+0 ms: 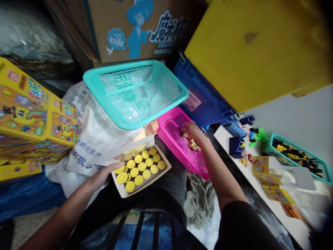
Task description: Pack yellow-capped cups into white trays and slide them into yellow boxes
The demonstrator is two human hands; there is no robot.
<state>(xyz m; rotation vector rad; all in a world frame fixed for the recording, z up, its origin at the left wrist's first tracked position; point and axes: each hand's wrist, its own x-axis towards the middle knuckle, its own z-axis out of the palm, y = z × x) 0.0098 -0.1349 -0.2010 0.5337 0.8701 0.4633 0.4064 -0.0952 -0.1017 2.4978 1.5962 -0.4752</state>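
My left hand (105, 173) grips the left side of an open white carton (145, 184), its thumb over the edge. Inside the carton stand rows of small tubs with round yellow lids (142, 166); a few at the left corner lie tilted. My right hand (192, 132) reaches into a pink mesh basket (166, 126), its fingers curled on small gold-and-brown wrapped pieces at the fingertips. More gold-wrapped pieces (194, 145) lie in the basket just below the hand. How many pieces the fingers hold is hidden.
A turquoise basket (117, 119) sits beyond the carton on white sacks (91, 139). Yellow printed boxes (23, 111) are stacked at left. Blue crates (205, 93) and a yellow bin (255, 52) stand ahead right. A white table (262, 187) holds toys and another turquoise basket (275, 139).
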